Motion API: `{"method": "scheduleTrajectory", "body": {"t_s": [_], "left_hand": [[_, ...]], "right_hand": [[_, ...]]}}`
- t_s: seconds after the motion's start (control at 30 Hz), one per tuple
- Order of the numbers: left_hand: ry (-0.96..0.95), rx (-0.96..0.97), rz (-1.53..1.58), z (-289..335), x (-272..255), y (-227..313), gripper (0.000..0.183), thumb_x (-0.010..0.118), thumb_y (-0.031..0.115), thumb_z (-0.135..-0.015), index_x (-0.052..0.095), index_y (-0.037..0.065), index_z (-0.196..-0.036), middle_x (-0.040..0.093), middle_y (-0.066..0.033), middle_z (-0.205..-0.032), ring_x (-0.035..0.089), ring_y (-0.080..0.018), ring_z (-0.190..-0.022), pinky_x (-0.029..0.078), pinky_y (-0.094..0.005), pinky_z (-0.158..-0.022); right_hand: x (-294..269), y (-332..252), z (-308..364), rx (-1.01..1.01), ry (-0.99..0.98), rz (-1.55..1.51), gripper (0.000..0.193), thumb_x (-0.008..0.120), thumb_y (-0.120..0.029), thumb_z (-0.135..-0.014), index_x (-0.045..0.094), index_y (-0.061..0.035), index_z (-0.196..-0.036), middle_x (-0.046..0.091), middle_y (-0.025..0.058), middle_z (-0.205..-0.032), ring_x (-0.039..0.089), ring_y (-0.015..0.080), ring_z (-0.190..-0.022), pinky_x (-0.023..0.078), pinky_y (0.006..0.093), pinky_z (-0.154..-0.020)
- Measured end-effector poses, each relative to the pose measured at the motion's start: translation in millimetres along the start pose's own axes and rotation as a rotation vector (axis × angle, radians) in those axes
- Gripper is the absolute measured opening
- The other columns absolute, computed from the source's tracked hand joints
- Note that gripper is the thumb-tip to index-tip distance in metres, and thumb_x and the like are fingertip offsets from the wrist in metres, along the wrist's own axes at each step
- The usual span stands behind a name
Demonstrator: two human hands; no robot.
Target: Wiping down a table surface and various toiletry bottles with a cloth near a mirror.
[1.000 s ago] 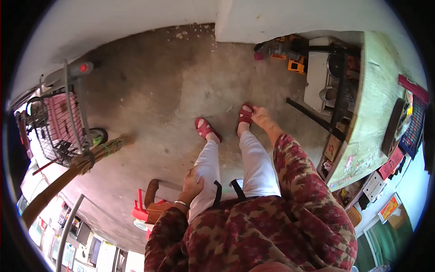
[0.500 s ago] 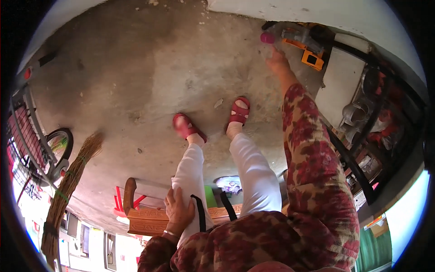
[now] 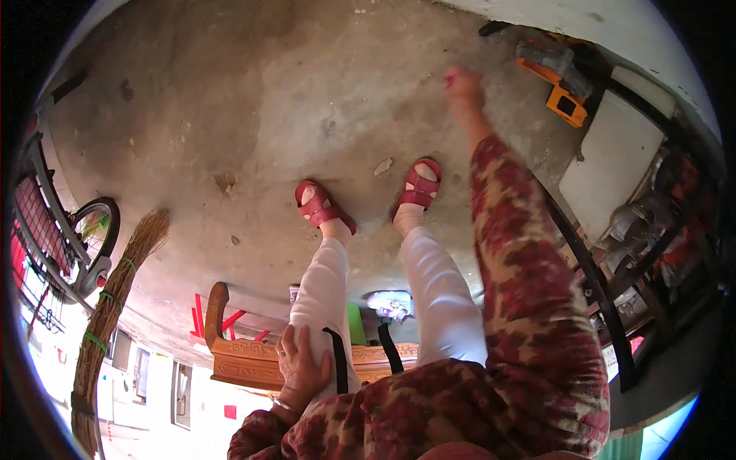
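Head view: the right hand (image 3: pixel 465 90), motion-blurred, is reaching out over the stained grey-brown concrete floor (image 3: pixel 291 107) — its fingers are closing narrowly around a small magenta thing (image 3: pixel 449 80), whose shape is mostly hidden.
Left hand: the left hand (image 3: pixel 303 364) is resting on the white trouser leg (image 3: pixel 326 280), fingers lying slightly apart against the cloth.
Lettering: a shiny, pale-blue patterned thing (image 3: pixel 391 305) is showing between the legs, any print too small to tell.
Textures: carved brown wooden furniture (image 3: pixel 245 359) is standing below; a bristly straw broom (image 3: pixel 119 287) with green ties is leaning at left.
Surroundings: a grey-framed bicycle (image 3: pixel 114 218) is standing beyond the broom; an orange-and-grey angular object (image 3: pixel 567 106) is lying right of the right hand — near black bars (image 3: pixel 590 276) and a flat white panel (image 3: pixel 609 157).
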State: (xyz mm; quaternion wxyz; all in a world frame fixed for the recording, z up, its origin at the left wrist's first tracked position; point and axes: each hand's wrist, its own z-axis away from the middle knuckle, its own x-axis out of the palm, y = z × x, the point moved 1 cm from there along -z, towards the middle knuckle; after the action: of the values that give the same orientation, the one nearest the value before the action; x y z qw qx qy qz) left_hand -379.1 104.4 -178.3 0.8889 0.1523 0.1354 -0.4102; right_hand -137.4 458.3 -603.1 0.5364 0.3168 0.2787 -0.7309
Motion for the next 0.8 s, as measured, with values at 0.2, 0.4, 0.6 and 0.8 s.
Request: {"method": "scheduleTrajectory", "body": {"t_s": [0.2, 0.4, 0.6, 0.8], "left_hand": [[0.006, -0.062, 0.020, -3.7, 8.6, 3.0, 0.061, 0.063, 0.027, -0.072, 0.041, 0.000, -0.123, 0.037, -0.0275, -0.122, 0.038, -0.0467, -0.109, 0.034, -0.0541, -0.091], [-0.010, -0.075, 0.025, -9.8, 24.6, -3.4, 0.058, 0.063, 0.023, -0.071, 0.042, 0.005, -0.123, 0.040, -0.0260, -0.121, 0.042, -0.0457, -0.108, 0.038, -0.0517, -0.090], [0.087, 0.009, 0.090, -3.8, 36.0, -34.7, 0.058, 0.063, 0.020, -0.073, 0.041, 0.007, -0.126, 0.041, -0.0237, -0.123, 0.042, -0.0448, -0.110, 0.038, -0.0495, -0.092], [0.091, 0.241, 0.147, 4.8, -74.6, 30.5, 0.057, 0.062, 0.019, -0.075, 0.043, 0.003, -0.126, 0.050, -0.0253, -0.116, 0.048, -0.0411, -0.109, 0.041, -0.0447, -0.093]], "right_hand": [[56.3, -34.7, 279.6, -0.348, -0.860, -0.452, 0.016, 0.067, -0.020, -0.068, 0.063, -0.0125, -0.082, 0.065, 0.0093, -0.081, 0.062, 0.0236, -0.079, 0.049, 0.0360, -0.071], [-31.6, -72.5, 412.3, -0.555, -0.834, -0.380, 0.023, 0.062, -0.023, -0.072, 0.063, -0.0130, -0.093, 0.065, 0.0124, -0.086, 0.063, 0.0278, -0.086, 0.049, 0.0367, -0.076], [-138.1, -107.4, 422.9, -0.488, -0.820, -0.758, 0.027, 0.058, -0.024, -0.077, 0.061, -0.0150, -0.102, 0.064, 0.0150, -0.091, 0.061, 0.0317, -0.090, 0.048, 0.0400, -0.081], [-267.6, -111.3, 429.5, -0.748, -0.503, -0.602, 0.031, 0.057, -0.026, -0.077, 0.062, -0.0168, -0.106, 0.065, 0.0162, -0.085, 0.063, 0.0324, -0.084, 0.049, 0.0392, -0.079]]}}
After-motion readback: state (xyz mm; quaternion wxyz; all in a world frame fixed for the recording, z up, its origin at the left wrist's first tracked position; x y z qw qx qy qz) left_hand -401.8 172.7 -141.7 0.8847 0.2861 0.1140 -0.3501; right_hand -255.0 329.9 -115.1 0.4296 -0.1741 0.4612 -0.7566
